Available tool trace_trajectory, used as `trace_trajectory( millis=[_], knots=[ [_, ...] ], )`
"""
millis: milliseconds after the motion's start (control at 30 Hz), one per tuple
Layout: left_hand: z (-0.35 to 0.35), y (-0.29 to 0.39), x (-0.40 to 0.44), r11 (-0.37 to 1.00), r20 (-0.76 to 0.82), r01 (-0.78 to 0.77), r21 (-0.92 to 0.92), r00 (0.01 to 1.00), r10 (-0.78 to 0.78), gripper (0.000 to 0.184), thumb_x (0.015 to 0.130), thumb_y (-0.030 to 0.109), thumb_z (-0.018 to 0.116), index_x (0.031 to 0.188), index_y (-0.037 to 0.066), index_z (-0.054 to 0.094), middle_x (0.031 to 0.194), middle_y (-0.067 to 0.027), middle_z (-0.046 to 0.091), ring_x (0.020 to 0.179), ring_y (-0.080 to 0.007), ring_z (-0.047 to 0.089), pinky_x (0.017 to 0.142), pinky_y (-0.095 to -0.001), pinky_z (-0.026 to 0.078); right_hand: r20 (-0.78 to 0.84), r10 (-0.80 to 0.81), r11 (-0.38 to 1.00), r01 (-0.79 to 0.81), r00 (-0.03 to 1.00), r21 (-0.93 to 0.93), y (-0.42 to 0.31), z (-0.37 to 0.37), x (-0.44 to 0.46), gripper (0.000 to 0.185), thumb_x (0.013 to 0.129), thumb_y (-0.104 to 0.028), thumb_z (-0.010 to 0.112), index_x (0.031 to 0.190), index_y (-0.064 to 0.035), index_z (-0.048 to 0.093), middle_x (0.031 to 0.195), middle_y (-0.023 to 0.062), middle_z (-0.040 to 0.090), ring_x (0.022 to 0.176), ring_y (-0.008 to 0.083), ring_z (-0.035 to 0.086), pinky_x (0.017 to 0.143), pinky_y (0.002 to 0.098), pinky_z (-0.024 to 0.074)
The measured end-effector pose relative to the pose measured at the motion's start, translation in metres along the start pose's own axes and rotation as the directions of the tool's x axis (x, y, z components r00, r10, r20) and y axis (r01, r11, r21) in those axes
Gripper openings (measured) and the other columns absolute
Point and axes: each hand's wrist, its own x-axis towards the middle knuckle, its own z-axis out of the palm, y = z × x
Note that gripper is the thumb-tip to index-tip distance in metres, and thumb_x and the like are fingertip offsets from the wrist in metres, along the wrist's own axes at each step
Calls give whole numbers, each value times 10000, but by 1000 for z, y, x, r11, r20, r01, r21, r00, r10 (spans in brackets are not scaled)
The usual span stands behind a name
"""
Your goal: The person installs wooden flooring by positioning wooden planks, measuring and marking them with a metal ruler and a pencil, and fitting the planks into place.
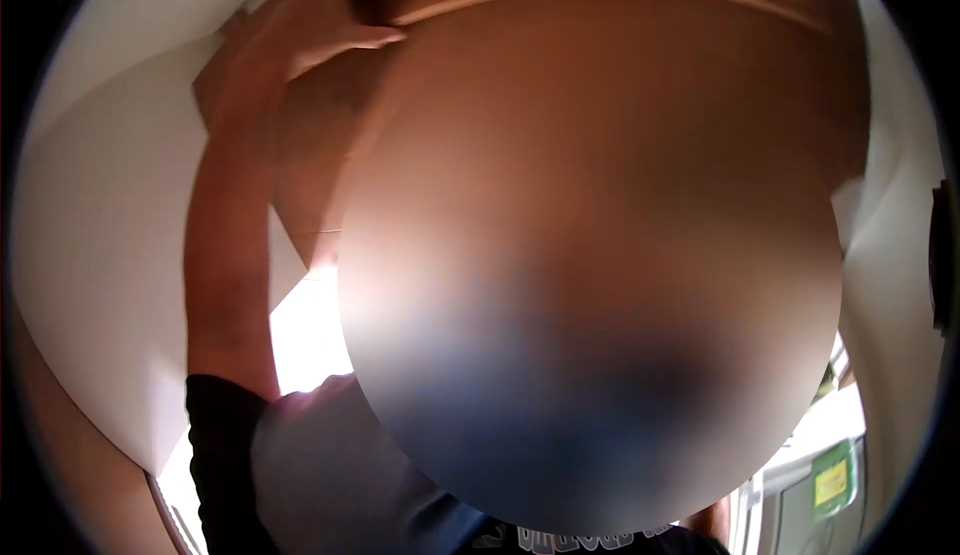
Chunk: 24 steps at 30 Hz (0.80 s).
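Observation:
A bare arm below a black sleeve (225, 445) rises along the left side of the view. I take its hand, my left hand (335, 15), from its side of the view. It is at the upper left, against the edge of a brown surface (620, 15) with a curved, lighter ridge. One digit points right along that edge; the others are dark or cut off, so their grip is unclear. A large blurred oval hides the middle of the view and whatever lies there. My right hand does not show.
Pale wall or ceiling surfaces (100, 225) fill the left side, with a brown angular panel (320, 145) behind the arm. Grey cloth (320, 465) and a dark shirt with outlined letters (590, 540) show low down. A green item with a yellow label (831, 483) is at lower right.

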Motion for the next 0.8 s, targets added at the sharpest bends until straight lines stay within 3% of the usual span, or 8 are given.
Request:
trace_trajectory(
  millis=[67, 100, 267, 400, 467, 533, 567, 800],
  knots=[
    [-17, 8, 3, 986, 104, 131, 104, 984, -142, 1194, 665, 461, 959, 1662, 274, 329, 1691, -270, 297, 1559, -488, 277, 1285, -581, 266, 63, 35, 999, -37, 997, 39, 5, 0, -10, 463, 1024, 3, 610, 1447, 105, 451, 1268, 282, 689, 1147, 393, 719, 1035, 425, 590],
    [2, -22, 3, 991, -22, -73, -114, 997, 71, 1177, 673, 460, 952, 1659, 283, 335, 1686, -294, 288, 1562, -496, 265, 1294, -592, 231, 66, 57, 997, -60, 996, 43, 4, 2, -13, 407, 1039, -16, 592, 1410, 103, 475, 1312, 299, 665, 1122, 384, 723, 976, 425, 619],
    [-4, -35, -3, 990, 16, -34, -141, 999, 36, 1136, 728, 443, 928, 1665, 280, 308, 1698, -315, 228, 1578, -501, 221, 1309, -587, 188, 103, 210, 978, -211, 972, -2, 20, -7, -35, 390, 1001, -73, 585, 1373, 45, 573, 1251, 217, 720, 1137, 323, 719, 1005, 417, 578],
    [-8, -52, -22, 976, 19, -50, -213, 998, 55, 1099, 768, 441, 907, 1669, 308, 292, 1705, -322, 187, 1594, -498, 183, 1322, -583, 141, 120, 219, 975, -212, 968, -67, 0, 5, -29, 372, 999, -10, 534, 1362, 66, 566, 1233, 245, 721, 1100, 335, 732, 1009, 405, 578],
    [9, -57, -22, 968, 2, -33, -249, 999, 34, 1045, 778, 432, 900, 1646, 236, 352, 1696, -300, 234, 1590, -474, 208, 1304, -613, 163, 128, 188, 982, -187, 974, -20, 0, 8, -26, 350, 1046, 17, 463, 1389, 35, 533, 1251, 216, 702, 1113, 303, 707, 1031, 404, 562],
    [36, -69, -8, 976, -310, -166, -138, 943, 117, 985, 710, 378, 937, 1582, 325, 480, 1621, -215, 392, 1520, -378, 367, 1262, -588, 247, 146, 189, 982, -190, 971, -8, 2, 11, -22, 353, 1050, -10, 476, 1396, 34, 529, 1249, 215, 699, 1119, 297, 704, 1032, 403, 560],
    [41, -76, -5, 972, -240, -139, -189, 966, 91, 1013, 708, 416, 940, 1589, 423, 441, 1677, -207, 328, 1567, -364, 319, 1308, -623, 145, 155, 203, 979, -201, 967, -24, 8, 11, -26, 361, 1053, -42, 490, 1405, 33, 524, 1250, 210, 694, 1118, 293, 703, 1030, 401, 560],
    [46, -96, -4, 962, -241, -151, -228, 966, 95, 989, 725, 438, 926, 1591, 380, 452, 1677, -210, 315, 1580, -370, 291, 1308, -626, 132, 201, 322, 944, -329, 925, 0, 2, 19, -19, 378, 1067, -96, 461, 1420, 32, 494, 1269, 204, 688, 1164, 293, 691, 1086, 401, 528]
  ],
)
